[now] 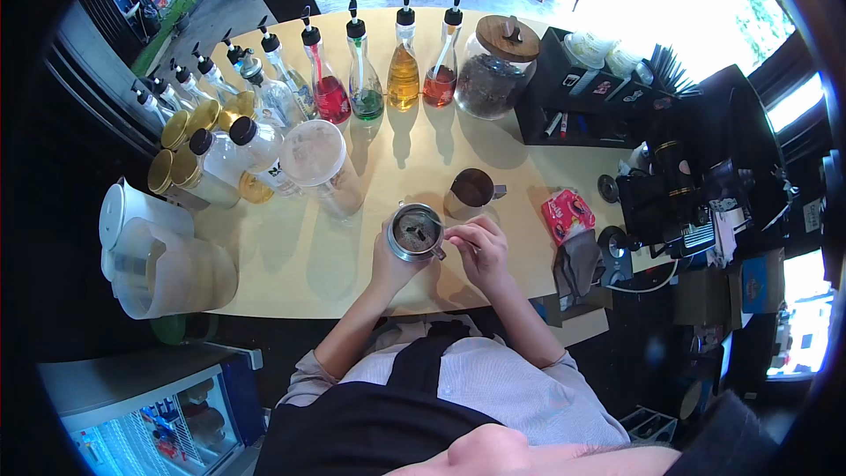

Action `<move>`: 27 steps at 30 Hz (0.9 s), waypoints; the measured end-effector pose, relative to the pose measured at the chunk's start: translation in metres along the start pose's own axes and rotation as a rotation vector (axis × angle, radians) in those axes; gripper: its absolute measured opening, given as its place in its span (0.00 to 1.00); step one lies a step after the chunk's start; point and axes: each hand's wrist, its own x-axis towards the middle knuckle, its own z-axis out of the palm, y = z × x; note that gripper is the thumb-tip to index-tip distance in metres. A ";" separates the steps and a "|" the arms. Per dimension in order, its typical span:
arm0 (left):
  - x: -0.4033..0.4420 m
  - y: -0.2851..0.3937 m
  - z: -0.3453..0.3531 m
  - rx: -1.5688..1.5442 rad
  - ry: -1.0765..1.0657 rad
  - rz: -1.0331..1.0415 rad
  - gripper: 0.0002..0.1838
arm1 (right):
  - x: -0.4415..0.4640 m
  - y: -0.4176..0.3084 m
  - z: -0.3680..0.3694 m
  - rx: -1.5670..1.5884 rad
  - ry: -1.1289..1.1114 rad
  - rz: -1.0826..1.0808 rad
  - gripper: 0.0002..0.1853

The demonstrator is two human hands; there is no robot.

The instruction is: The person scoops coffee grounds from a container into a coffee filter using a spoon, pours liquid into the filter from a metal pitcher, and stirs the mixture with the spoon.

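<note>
- I think this bit of work is partway: dark stuff is in the metal cup [416,231], and the right hand [486,256] has a thin stick [448,231] at its rim.
- I judge that the mixing is not done; I can't tell how smooth it is inside.
- The left hand [388,263] is wrapped around the cup, low at its side, with the cup's handle at 4 o'clock.
- The right hand's fingers are pinched together on the stick.
- The second cup [472,198] is at 2 o'clock from the metal cup, near the right hand. I would watch for a bump there.
- I see the big clear tub [315,159] at 10 o'clock and the white jugs [172,260] at 9, well apart from the hands.
- Pump bottles [404,75] line the bench [379,172] from 10 to 12, and the wood-lidded jar [493,79] is at 1.
- The red pack [568,214] is at 3, out of the way.
</note>
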 end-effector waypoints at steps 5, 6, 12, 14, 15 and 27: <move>0.000 0.003 0.000 -0.003 0.012 0.015 0.46 | 0.001 0.000 -0.008 -0.093 0.005 -0.105 0.08; 0.000 0.002 0.000 0.018 0.017 0.020 0.47 | 0.003 -0.003 -0.009 -0.113 -0.017 -0.141 0.09; -0.001 -0.003 0.001 0.028 0.010 0.016 0.49 | 0.003 -0.010 0.000 -0.012 -0.112 -0.112 0.07; -0.003 -0.010 0.003 0.033 0.003 0.013 0.49 | -0.001 -0.012 -0.001 0.098 -0.144 -0.036 0.05; -0.002 -0.013 0.004 0.019 0.000 0.008 0.49 | -0.003 -0.012 -0.003 0.170 -0.143 -0.005 0.05; -0.005 -0.006 0.002 -0.046 -0.045 -0.090 0.52 | -0.047 0.030 -0.031 0.720 0.599 0.384 0.12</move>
